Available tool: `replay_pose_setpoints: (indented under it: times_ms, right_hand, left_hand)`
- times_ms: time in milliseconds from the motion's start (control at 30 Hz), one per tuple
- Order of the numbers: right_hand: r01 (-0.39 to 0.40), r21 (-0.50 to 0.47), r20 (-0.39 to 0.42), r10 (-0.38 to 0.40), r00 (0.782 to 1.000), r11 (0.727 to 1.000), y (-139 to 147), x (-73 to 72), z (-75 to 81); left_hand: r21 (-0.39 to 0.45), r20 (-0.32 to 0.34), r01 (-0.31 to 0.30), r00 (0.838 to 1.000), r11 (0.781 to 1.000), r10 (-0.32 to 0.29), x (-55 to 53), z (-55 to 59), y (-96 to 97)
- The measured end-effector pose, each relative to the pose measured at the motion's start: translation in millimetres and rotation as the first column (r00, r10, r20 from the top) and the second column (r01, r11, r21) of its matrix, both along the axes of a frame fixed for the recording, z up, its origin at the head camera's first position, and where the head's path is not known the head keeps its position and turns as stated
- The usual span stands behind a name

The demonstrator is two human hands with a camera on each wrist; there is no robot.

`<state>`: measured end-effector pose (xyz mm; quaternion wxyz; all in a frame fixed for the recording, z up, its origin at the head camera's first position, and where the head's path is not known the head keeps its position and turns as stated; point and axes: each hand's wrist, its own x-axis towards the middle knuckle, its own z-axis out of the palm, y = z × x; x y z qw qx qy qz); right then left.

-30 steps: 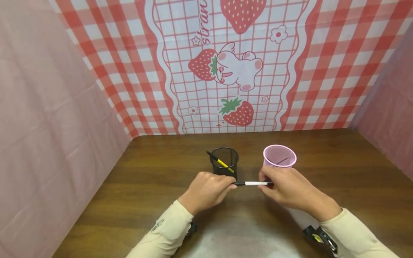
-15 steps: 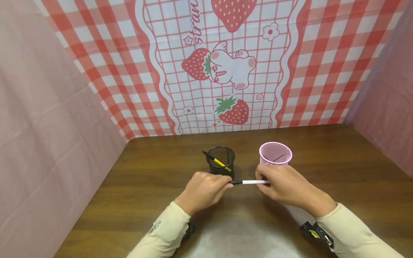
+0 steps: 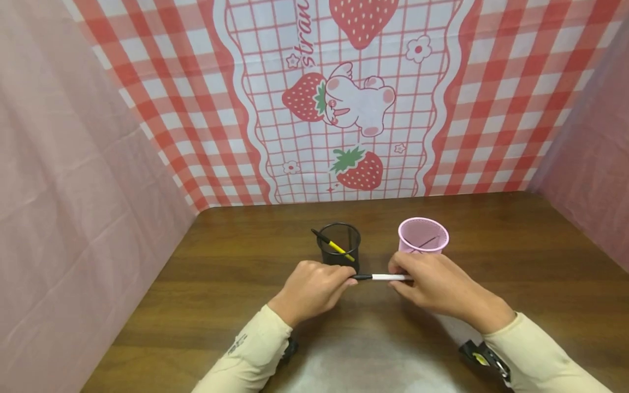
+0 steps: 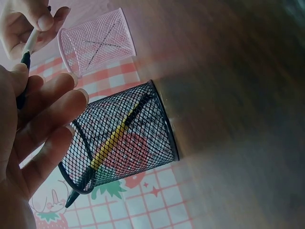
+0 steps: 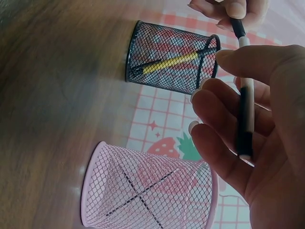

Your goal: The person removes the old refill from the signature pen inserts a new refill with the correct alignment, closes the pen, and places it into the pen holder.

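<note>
A white pen with black ends (image 3: 385,277) lies level between my two hands, in front of the two mesh holders. My left hand (image 3: 312,289) pinches its black end between thumb and forefinger, the other fingers loosely bent in the left wrist view. My right hand (image 3: 439,284) grips the white barrel with thumb and fingers; its far black end (image 5: 245,138) runs across the fingers. Behind the left hand stands a black mesh pen holder (image 4: 164,129) with a yellow and black pen (image 4: 110,142) leaning in it. A pink mesh pen holder (image 5: 97,191) stands behind the right hand.
Two thin dark lines (image 5: 127,176) cross inside the pink holder. The wooden table (image 3: 236,240) ends at a checked strawberry cloth (image 3: 363,169) hung at the back. Pink cloths hang on the left (image 3: 88,180) and right (image 3: 589,153).
Both hands keep their hold on the white pen in nearly the same place. The head view has shifted slightly.
</note>
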<state>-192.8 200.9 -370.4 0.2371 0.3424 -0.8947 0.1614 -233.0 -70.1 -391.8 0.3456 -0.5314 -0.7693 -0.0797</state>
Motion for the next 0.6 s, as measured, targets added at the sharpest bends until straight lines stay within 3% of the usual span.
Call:
replay_pose_setpoints:
  times_ms: [300, 600]
  right_hand:
    - [-0.017, -0.004, 0.027, 0.017, 0.999, 1.000, -0.4, 0.5, -0.4]
    - [-0.038, 0.002, -0.013, 0.038, 0.999, 0.999, 0.4, 0.4, 0.5]
  left_hand:
    - [-0.003, -0.007, -0.003, 1.000, 1.000, 0.003, -1.0, 0.0, 0.7]
    - [0.000, -0.012, -0.004, 1.000, 1.000, 0.004, -1.0, -0.4, 0.9]
